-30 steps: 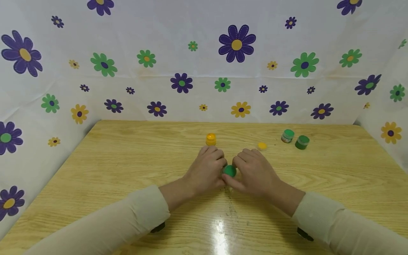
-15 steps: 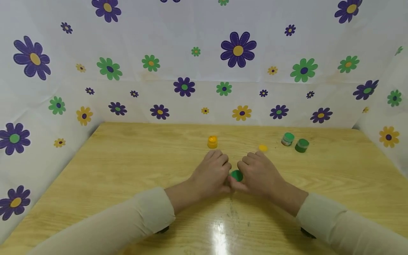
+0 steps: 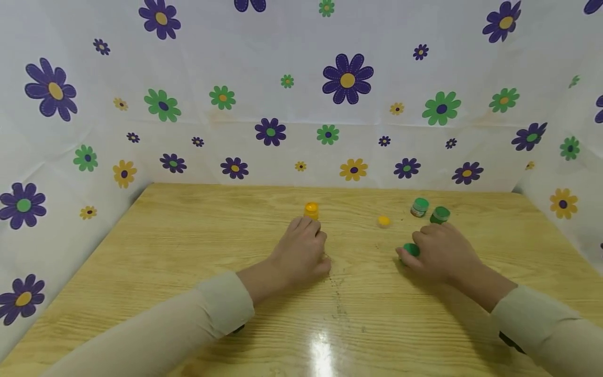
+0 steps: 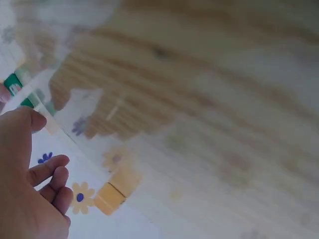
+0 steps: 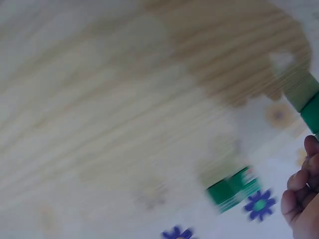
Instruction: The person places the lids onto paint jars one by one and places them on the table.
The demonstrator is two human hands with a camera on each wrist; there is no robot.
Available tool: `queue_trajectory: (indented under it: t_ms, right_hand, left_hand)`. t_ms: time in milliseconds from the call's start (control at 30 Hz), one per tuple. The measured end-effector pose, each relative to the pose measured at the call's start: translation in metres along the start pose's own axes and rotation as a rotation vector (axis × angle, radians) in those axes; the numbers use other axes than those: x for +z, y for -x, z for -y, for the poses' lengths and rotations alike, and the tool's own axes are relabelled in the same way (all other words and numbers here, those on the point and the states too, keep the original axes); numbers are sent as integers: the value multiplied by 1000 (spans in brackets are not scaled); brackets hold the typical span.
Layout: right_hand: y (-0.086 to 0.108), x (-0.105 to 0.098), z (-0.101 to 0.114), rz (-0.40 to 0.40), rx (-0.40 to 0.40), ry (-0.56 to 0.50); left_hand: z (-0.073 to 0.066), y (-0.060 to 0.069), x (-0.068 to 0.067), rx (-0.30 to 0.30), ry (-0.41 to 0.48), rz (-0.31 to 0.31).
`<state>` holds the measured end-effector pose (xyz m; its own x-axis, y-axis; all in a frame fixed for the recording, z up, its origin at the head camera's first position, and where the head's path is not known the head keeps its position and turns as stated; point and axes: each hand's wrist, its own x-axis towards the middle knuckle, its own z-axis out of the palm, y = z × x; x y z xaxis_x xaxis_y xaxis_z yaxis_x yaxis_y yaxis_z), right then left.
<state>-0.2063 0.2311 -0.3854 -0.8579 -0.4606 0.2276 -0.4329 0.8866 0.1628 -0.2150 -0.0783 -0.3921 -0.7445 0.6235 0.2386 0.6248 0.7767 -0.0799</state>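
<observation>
My right hand (image 3: 445,254) grips a small green paint jar (image 3: 411,250) low over the table, with the thumb along its near side. In the right wrist view this green jar (image 5: 311,113) shows at the right edge, beside the curled fingers. My left hand (image 3: 299,251) holds nothing, its fingers loosely bent and the thumb apart from them, as the left wrist view of the hand (image 4: 30,174) shows. Just beyond the left hand stands a yellow paint jar (image 3: 311,209), partly hidden by the knuckles.
Two more green jars (image 3: 420,207) stand at the back right, the darker one (image 3: 440,213) just behind my right hand. A yellow lid (image 3: 383,221) lies left of them. A flower-patterned cloth (image 3: 282,104) encloses the wooden table (image 3: 198,230) at the back and sides.
The hands were together around the green jar. My right hand has moved away to the right with the jar, while the left has let go and shifted slightly left.
</observation>
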Motion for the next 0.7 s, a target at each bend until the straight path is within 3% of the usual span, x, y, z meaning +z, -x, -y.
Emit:
queue_trajectory:
  t_ms: [167, 300, 467, 700]
  right_hand:
    - [7, 2, -33, 18, 21, 87]
    - [9, 2, -52, 82, 72, 91]
    - [6, 5, -76, 131, 126, 94]
    - [5, 13, -110, 140, 188, 83]
  left_hand:
    - [9, -1, 0, -137, 16, 53]
    - [16, -2, 1, -204, 2, 77]
    - [22, -5, 2, -213, -28, 70]
    - [28, -9, 3, -227, -39, 77]
